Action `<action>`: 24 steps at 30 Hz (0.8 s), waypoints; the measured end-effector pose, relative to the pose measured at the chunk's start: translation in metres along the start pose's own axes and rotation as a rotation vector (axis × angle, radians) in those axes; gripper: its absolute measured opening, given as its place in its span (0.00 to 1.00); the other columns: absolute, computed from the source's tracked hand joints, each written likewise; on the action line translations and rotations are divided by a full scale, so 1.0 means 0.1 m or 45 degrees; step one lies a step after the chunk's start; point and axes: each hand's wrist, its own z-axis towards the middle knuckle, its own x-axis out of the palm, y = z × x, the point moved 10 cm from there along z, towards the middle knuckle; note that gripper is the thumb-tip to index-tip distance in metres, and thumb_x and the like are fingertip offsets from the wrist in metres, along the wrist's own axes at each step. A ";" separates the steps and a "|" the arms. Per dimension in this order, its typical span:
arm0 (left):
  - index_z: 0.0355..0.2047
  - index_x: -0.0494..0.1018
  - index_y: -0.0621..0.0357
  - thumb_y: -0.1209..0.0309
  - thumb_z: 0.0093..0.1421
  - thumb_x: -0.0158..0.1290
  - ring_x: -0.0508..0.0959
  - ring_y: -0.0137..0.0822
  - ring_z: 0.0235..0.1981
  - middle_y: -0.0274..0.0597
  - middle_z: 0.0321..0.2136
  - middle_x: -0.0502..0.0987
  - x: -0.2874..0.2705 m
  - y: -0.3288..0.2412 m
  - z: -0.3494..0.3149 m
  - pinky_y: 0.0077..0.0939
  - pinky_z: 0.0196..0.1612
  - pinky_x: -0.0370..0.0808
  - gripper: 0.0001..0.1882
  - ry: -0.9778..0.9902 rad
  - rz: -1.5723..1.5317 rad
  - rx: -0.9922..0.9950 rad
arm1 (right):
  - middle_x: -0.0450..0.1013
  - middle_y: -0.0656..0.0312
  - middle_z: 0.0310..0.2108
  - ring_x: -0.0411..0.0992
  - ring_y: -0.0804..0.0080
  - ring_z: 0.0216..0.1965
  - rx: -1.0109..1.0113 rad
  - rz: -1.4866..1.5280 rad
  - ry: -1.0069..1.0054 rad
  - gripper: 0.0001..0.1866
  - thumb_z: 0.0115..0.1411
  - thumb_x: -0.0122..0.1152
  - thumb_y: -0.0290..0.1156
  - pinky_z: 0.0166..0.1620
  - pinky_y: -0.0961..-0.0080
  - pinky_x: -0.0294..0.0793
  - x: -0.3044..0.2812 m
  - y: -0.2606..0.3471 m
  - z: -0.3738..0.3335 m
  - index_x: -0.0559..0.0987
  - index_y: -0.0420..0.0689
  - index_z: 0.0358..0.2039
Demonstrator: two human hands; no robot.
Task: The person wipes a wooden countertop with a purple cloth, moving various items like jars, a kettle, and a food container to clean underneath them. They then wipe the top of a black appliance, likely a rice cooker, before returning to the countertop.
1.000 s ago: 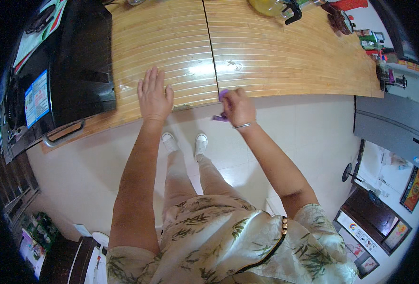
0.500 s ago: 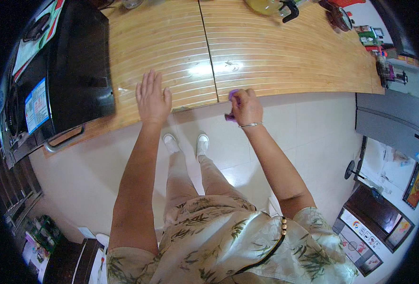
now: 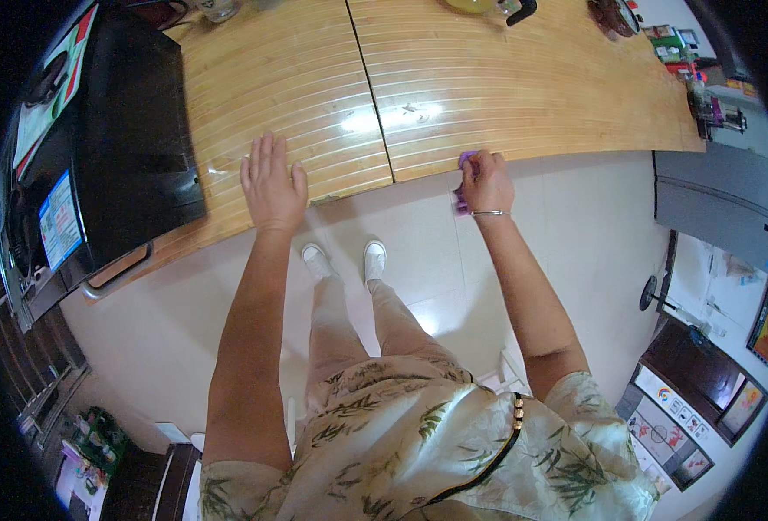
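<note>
Purple cloth [image 3: 460, 203] sits bunched in the right hand [image 3: 488, 184] at the front edge of the wooden table [image 3: 523, 104], to the right of the dark seam [image 3: 367, 82], one bit poking out by the fingertips and another hanging below. From where I stand it looks light and limp, soft rather than stiff, with nothing to break; I'd judge a gathered pinch near its middle the surest hold. Whether it is damp or slippery I cannot tell. That hand's fingers curl closely around it. The left hand [image 3: 273, 187] holds nothing I can see: palm down near the table's edge, fingers straight, thumb apart. I count one cloth, two hands, one silver bracelet [image 3: 491, 213], two white shoes [image 3: 315, 260], one black appliance [image 3: 132, 130] and one black-handled vessel [image 3: 469, 5], partly cut off.
</note>
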 end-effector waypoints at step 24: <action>0.58 0.65 0.61 0.63 0.60 0.48 0.58 0.50 0.66 0.53 0.62 0.62 0.02 -0.04 0.05 0.49 0.66 0.50 0.27 -0.098 0.026 0.137 | 0.70 0.50 0.32 0.74 0.51 0.29 -0.083 -0.025 -0.035 0.04 0.55 0.55 0.32 0.31 0.59 0.75 0.24 0.09 0.01 0.77 0.47 0.30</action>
